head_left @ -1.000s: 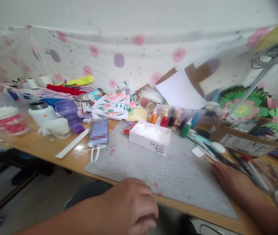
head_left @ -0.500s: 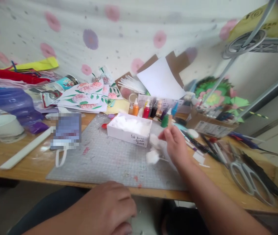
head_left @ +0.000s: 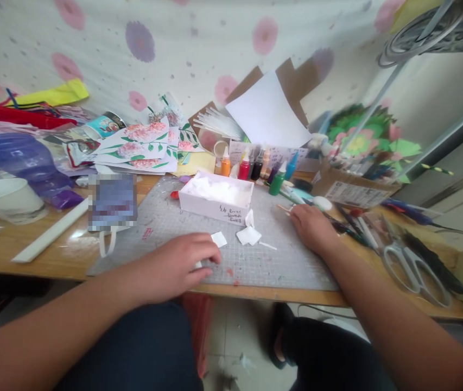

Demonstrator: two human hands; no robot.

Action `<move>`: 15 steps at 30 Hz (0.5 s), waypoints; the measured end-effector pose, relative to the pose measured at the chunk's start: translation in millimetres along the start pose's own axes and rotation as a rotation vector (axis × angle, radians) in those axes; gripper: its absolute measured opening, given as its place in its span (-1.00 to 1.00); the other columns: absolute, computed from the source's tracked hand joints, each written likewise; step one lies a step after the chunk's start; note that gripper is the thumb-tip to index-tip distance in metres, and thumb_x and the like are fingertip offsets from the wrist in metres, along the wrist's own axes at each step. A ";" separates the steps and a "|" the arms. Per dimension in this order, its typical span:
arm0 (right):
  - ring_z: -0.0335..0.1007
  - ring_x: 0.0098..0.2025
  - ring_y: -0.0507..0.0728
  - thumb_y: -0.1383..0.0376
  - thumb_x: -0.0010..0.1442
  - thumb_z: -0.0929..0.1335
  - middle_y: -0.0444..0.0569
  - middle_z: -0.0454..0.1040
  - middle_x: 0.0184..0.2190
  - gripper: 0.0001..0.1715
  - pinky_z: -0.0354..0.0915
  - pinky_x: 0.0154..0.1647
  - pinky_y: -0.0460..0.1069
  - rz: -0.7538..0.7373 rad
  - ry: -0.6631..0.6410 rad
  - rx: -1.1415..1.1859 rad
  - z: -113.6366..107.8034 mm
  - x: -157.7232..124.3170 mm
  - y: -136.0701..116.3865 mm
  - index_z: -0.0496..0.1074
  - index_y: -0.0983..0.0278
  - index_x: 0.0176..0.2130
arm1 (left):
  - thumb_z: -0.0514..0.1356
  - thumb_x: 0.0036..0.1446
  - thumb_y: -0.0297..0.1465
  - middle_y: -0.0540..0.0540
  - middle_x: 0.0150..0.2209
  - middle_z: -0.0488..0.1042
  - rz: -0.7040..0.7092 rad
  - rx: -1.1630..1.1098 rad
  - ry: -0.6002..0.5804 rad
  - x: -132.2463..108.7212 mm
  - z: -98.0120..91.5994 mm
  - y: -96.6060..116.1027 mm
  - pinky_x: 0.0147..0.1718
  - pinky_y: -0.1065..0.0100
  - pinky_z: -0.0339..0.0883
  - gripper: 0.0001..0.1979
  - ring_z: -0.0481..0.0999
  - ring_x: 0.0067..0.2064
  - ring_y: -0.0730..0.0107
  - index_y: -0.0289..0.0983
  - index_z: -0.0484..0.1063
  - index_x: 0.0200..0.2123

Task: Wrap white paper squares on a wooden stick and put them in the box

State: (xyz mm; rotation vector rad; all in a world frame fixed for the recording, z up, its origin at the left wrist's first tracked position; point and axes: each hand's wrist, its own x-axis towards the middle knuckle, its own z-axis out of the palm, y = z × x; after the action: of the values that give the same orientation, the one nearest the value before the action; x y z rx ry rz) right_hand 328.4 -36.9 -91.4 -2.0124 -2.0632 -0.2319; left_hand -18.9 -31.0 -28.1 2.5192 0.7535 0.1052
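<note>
My left hand (head_left: 182, 265) rests on the grey cutting mat (head_left: 284, 263) near its front edge. Its fingers are curled over a small white scrap (head_left: 197, 264). Another white scrap (head_left: 219, 239) lies just beyond the fingertips. Further right, my right hand (head_left: 312, 228) lies on the mat with its fingers closed at the end of a thin stick (head_left: 283, 207). Between the hands lie folded white pieces (head_left: 248, 235). Behind them stands an open white box (head_left: 231, 209) filled with white fluff.
Small coloured bottles (head_left: 255, 165) stand behind the box. Scissors (head_left: 414, 269), pens and a cardboard tray (head_left: 357, 190) crowd the right side. On the left are a white strip (head_left: 48, 233), a paper cup (head_left: 7, 201), a purple bottle (head_left: 27, 163) and flower prints (head_left: 141, 146).
My left hand has come up from below the table edge onto the mat. My right hand has dropped to the mat's right side, and the white pieces it held now lie on the mat.
</note>
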 end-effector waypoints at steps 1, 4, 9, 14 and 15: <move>0.39 -0.07 0.28 0.28 0.31 0.19 0.20 0.51 -0.15 -0.69 0.28 -0.02 0.18 0.011 -0.008 -0.027 1.0 1.9 0.1 0.47 0.35 -0.22 | 0.15 0.11 -0.48 -0.08 -0.15 0.43 -0.018 0.028 0.021 -0.5 -2.7 -4.5 -0.07 0.29 0.23 -0.82 0.42 -0.08 0.25 -0.23 0.46 -0.20; 0.42 -0.07 0.19 0.24 0.31 0.26 0.10 0.47 -0.10 -0.74 0.35 -0.04 0.16 0.044 -0.037 -0.090 1.9 7.5 3.8 0.44 0.34 -0.13 | 0.22 0.04 -0.45 -0.09 -0.06 0.38 -0.090 0.101 0.025 -3.4 -7.2 -17.2 -0.01 0.25 0.19 -0.73 0.37 0.01 0.18 -0.17 0.46 -0.14; 0.43 -0.05 0.16 0.20 0.27 0.32 0.05 0.41 0.02 -0.62 0.41 -0.07 0.15 0.094 -0.067 -0.148 2.3 9.6 11.8 0.35 0.29 0.04 | 0.19 0.07 -0.36 -0.05 -0.16 0.42 -0.150 0.051 -0.033 -0.4 -3.9 -32.7 -0.16 0.33 0.22 -0.83 0.42 -0.13 0.26 -0.18 0.45 -0.22; 0.43 -0.05 0.15 0.21 0.27 0.31 0.05 0.41 0.03 -0.64 0.41 -0.06 0.15 0.122 -0.046 -0.144 1.3 6.4 16.3 0.35 0.28 0.04 | 0.09 0.10 -0.42 0.00 -0.39 0.40 -0.162 0.091 -0.038 1.0 -1.0 -32.2 -0.35 0.38 0.14 -0.91 0.37 -0.34 0.35 -0.24 0.34 -0.45; 0.43 -0.05 0.15 0.20 0.27 0.31 0.05 0.41 0.03 -0.64 0.41 -0.06 0.15 0.115 -0.041 -0.137 0.8 5.8 16.5 0.35 0.28 0.04 | 0.08 0.11 -0.42 0.00 -0.39 0.39 -0.145 0.097 -0.034 0.0 -1.0 -31.5 -0.35 0.39 0.13 -0.90 0.36 -0.33 0.36 -0.24 0.33 -0.45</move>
State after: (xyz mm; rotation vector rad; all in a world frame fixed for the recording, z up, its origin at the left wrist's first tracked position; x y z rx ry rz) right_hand 344.7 -30.5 -91.4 -2.2259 -1.9961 -0.3204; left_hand -34.6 -7.9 -42.6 2.5400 0.9450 -0.0242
